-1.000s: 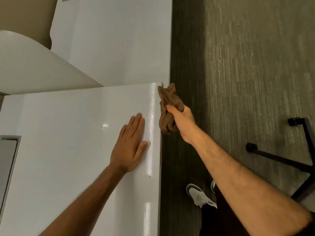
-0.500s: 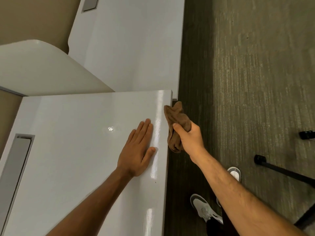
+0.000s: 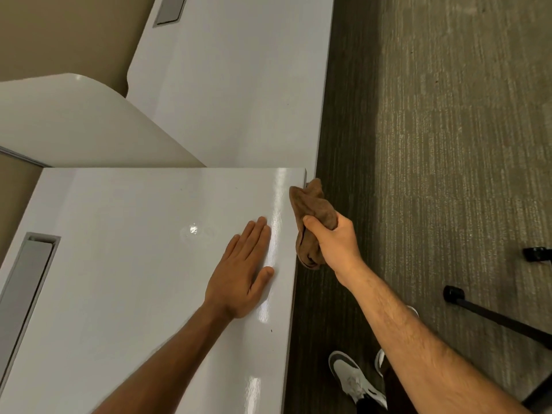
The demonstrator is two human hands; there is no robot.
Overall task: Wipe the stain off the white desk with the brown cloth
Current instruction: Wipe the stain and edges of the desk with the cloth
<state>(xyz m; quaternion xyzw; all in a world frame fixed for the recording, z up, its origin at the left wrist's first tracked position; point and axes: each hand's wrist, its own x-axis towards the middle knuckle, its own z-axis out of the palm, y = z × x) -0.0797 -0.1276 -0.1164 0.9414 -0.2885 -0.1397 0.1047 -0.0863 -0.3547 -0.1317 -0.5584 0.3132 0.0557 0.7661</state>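
Observation:
The glossy white desk [image 3: 119, 279] fills the lower left of the head view. My left hand [image 3: 242, 270] lies flat on it, fingers together, close to the right edge. My right hand [image 3: 336, 246] grips the bunched brown cloth [image 3: 313, 210] just off that right edge, and the cloth's top corner overlaps the desk's rim near the far right corner. A faint smudge [image 3: 197, 233] around a light glint shows on the surface just left of my left fingertips. A tiny dark speck [image 3: 271, 330] sits near the edge, behind my left wrist.
A grey cable slot [image 3: 24, 291] is set into the desk's left side. A second white desk [image 3: 239, 85] and a curved white panel [image 3: 74, 127] lie beyond. Grey carpet [image 3: 448, 144] runs along the right, with black chair legs [image 3: 493, 312] and my shoes [image 3: 355, 380].
The view has shifted, so the desk appears lower in frame. My right hand with the cloth has moved nearer the desk's right edge and far corner. My left hand stays flat.

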